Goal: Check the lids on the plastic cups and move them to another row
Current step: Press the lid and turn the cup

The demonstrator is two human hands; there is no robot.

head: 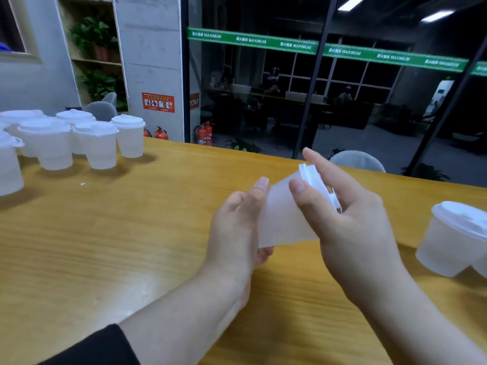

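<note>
Far left on the table: cluster of lidded cups, upright, looks like the finished row. Centre: left hand wraps the held cup body, cup tilted off the table; right hand pinches its lid at the rim, so the check is mid-way. Near right: more lidded cups, likely still pending.
</note>
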